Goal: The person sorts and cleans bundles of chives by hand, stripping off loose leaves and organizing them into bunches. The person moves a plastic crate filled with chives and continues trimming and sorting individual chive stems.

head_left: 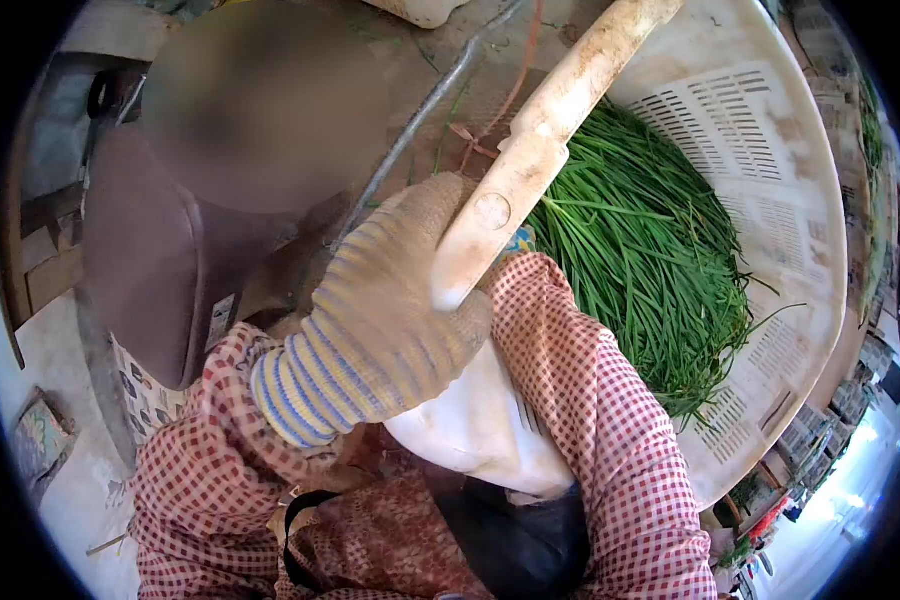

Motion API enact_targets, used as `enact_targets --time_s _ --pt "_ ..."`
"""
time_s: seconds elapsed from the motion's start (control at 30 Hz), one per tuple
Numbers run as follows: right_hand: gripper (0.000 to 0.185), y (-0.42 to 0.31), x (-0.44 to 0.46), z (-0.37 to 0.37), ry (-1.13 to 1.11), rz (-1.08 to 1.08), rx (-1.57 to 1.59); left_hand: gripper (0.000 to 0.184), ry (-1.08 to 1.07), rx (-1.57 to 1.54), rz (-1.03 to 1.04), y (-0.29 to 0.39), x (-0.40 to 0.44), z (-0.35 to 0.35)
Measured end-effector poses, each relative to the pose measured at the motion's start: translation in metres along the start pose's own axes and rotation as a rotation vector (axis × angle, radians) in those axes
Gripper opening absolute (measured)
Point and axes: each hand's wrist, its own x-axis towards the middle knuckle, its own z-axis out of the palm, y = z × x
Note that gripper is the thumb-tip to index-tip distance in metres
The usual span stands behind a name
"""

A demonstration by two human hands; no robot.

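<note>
My left hand (385, 310), in a dirty knit glove with blue and yellow stripes at the cuff, is closed around the lower end of a soiled white plastic handle (545, 130). The handle slants up to the right. Beside it, a bundle of long green chives (640, 260) lies in a white slotted plastic basket (805, 180). My right sleeve (600, 380), red-and-white checked, runs up behind the handle. The handle hides my right hand; only a small blue-and-yellow patterned patch shows at the cuff. Below my glove sits a white plastic piece (480, 430) with slots.
A grey metal rod (425, 115) and a thin reddish cord (515, 90) run behind the handle. On the left is a brown padded thing (145, 260) with a seam and a label, under a blurred area. A dark cloth (515, 540) lies across my lap.
</note>
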Motion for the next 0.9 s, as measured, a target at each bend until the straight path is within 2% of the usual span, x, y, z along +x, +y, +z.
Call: enact_targets --time_s 0.07,0.2,0.33,0.43,0.57,0.63,0.7,0.77,0.8,0.83,0.9 --pt "0.082 0.0 -0.001 0.002 0.028 0.0 0.008 0.069 -0.055 -0.074 -0.071 0.001 0.005 -0.002" --pt "0.075 -0.004 -0.011 0.002 0.109 -0.01 0.043 0.056 0.017 -0.023 0.016 -0.01 0.005 0.006" --pt "0.067 0.008 -0.038 -0.005 0.322 -0.119 0.193 0.053 0.049 -0.008 0.04 -0.009 0.004 0.003" --pt "0.062 0.034 -0.079 -0.014 0.509 -0.26 0.391 0.055 -0.074 -0.057 -0.042 -0.008 0.007 0.0" --pt "0.073 0.056 -0.114 -0.009 0.633 -0.349 0.638 0.057 0.013 0.042 0.019 -0.011 0.005 0.004" --pt "0.074 0.069 -0.125 -0.007 0.641 -0.338 0.701 0.06 -0.026 0.116 -0.103 0.003 0.007 -0.001" --pt "0.075 0.081 -0.142 -0.008 0.646 -0.317 0.759 0.067 -0.04 0.079 -0.107 0.015 0.003 -0.003" --pt "0.076 0.097 -0.163 -0.011 0.562 -0.32 1.139 0.073 0.388 0.547 0.443 0.012 -0.001 0.003" --pt "0.08 0.097 -0.168 -0.012 0.561 -0.291 1.294 0.078 0.326 0.671 0.594 0.015 -0.001 0.002" --pt "0.08 0.099 -0.177 -0.012 0.601 -0.29 1.323 0.078 0.329 0.672 0.636 0.027 -0.001 0.011" --pt "0.078 0.112 -0.181 -0.007 0.591 -0.281 1.212 0.083 -0.096 0.592 0.722 0.055 0.002 0.038"
